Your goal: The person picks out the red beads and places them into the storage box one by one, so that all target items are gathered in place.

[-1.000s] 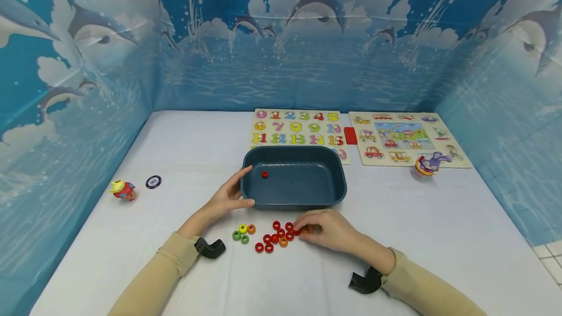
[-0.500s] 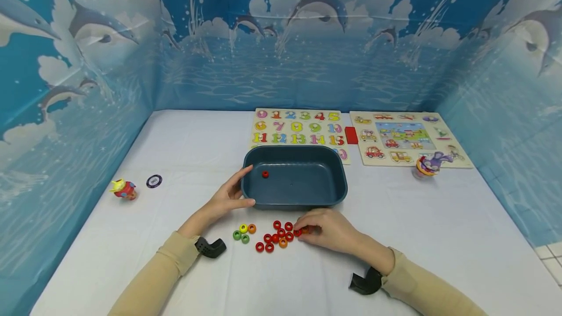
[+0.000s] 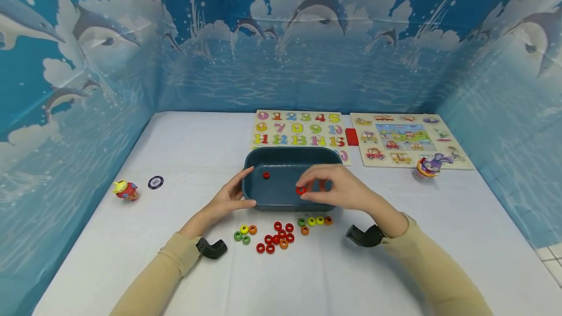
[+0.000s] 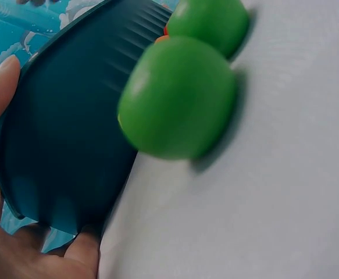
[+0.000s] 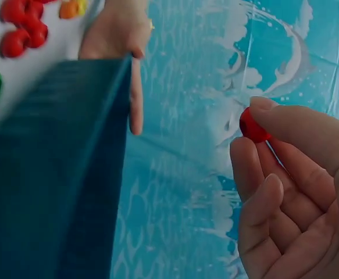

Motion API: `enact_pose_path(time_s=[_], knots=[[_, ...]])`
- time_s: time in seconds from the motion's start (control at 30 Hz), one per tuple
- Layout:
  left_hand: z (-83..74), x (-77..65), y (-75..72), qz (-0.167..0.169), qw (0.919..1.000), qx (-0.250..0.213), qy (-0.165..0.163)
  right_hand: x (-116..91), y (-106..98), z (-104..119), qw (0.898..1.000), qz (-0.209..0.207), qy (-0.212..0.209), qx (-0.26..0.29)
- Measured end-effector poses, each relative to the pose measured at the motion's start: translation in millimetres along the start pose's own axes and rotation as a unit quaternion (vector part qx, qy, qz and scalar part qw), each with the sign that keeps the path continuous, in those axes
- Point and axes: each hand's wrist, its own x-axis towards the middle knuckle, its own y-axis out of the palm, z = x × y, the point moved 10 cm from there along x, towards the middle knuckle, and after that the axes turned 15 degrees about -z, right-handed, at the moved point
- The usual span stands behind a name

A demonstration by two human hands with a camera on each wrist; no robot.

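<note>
My right hand (image 3: 338, 187) pinches a red bead (image 5: 254, 125) between thumb and fingertip, over the dark blue tray (image 3: 281, 201). Another red bead (image 3: 266, 175) lies inside, toward the tray's left end. My left hand (image 3: 224, 203) rests against that left end with thumb and fingers spread, the thumb along the front side and the index finger at the rim. In front of the tray lie loose beads: a cluster of red beads (image 3: 275, 239), green beads (image 3: 242, 237) at the left, and yellow beads (image 3: 315, 221) with orange ones at the right.
Behind the tray lie a number puzzle board (image 3: 298, 128) and a vehicle puzzle board (image 3: 406, 138), with a red block (image 3: 351, 136) between them. A purple-topped toy (image 3: 430, 166) stands at right. A small red-and-yellow toy (image 3: 126, 190) and a round chip (image 3: 155, 182) are at left.
My right hand has lifted a red bead from the pile and moved up and forward over the tray, uncovering green, yellow and orange beads. The left hand stays at the tray.
</note>
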Motion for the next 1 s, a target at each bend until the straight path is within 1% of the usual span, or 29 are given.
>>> enact_pose_path(time_s=[0.07, 0.13, 0.27, 0.33, 0.4, 0.53, 0.63, 0.8, 0.9, 1.0], knots=[[-2.5, -0.7, 1.0, 0.0, 1.0, 0.001, -0.004, 16.5, -2.8, -1.8, 1.0, 0.007, 0.017, 0.012], [-7.1, -2.2, 2.6, 0.002, 1.0, 0.0, -0.006, 30.7, -1.3, -11.9, 0.998, 0.021, 0.047, 0.025], [-16.2, -5.5, 5.1, 0.003, 1.0, -0.003, -0.004, 53.9, 10.1, -45.3, 0.989, 0.046, 0.116, 0.081], [-17.2, -5.6, 5.5, 0.003, 1.0, -0.004, -0.002, 62.8, 17.2, -64.1, 0.983, 0.053, 0.142, 0.108], [-14.1, -4.4, 4.7, 0.003, 1.0, -0.008, -0.001, 69.3, 25.6, -82.0, 0.977, 0.061, 0.16, 0.127], [-4.9, -1.4, 2.1, 0.003, 0.9999, -0.016, 0.001, 72.4, 48.3, -122.4, 0.97, 0.088, 0.192, 0.122], [-1.0, -0.7, 1.3, 0.005, 0.9998, -0.02, 0.003, 68.7, 66.4, -146.7, 0.966, 0.116, 0.21, 0.097], [-1.0, -0.7, 2.2, 0.006, 0.9998, -0.018, 0.001, 61.8, 85.4, -163.1, 0.962, 0.15, 0.221, 0.059], [-1.0, -0.7, 1.8, 0.005, 0.9999, -0.014, 0.001, 61.4, 91.0, -166.5, 0.965, 0.158, 0.207, 0.029], [-1.0, -0.9, 1.1, 0.003, 0.9999, -0.012, 0.001, 62.5, 93.7, -168.2, 0.969, 0.155, 0.193, 0.006]])
